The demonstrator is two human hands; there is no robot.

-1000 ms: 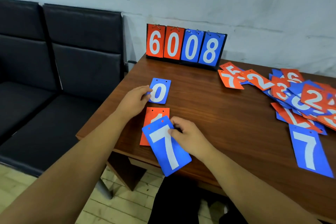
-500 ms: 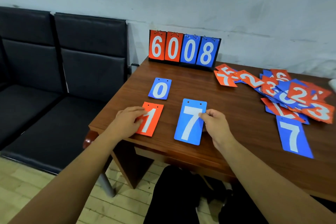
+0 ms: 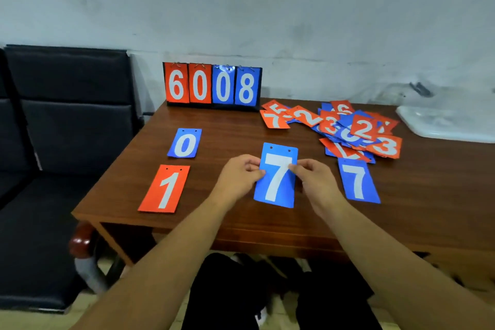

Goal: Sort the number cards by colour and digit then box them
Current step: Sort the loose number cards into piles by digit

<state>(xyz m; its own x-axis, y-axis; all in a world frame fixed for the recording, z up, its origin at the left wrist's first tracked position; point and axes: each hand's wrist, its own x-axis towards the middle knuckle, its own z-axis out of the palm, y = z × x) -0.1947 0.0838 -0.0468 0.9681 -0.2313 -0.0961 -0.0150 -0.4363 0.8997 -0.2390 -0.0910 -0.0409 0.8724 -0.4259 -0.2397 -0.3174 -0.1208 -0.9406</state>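
A blue rectangular 7 card [image 3: 276, 177] is pinched at both edges by the left hand [image 3: 238, 177] and right hand [image 3: 313, 182] near the wooden tabletop [image 3: 227, 217] front, best stacked squarely on the second blue 7 card [image 3: 359, 182].

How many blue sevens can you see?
2. One seven is pinched between the left hand and right hand; a second seven lies flat right of it. The pile may hide more.

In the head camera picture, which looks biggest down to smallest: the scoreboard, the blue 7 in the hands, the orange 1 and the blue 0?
1. scoreboard
2. held blue 7 and orange 1: they look about alike, so unranked
3. blue 0: looks smallest, but it lies farther away
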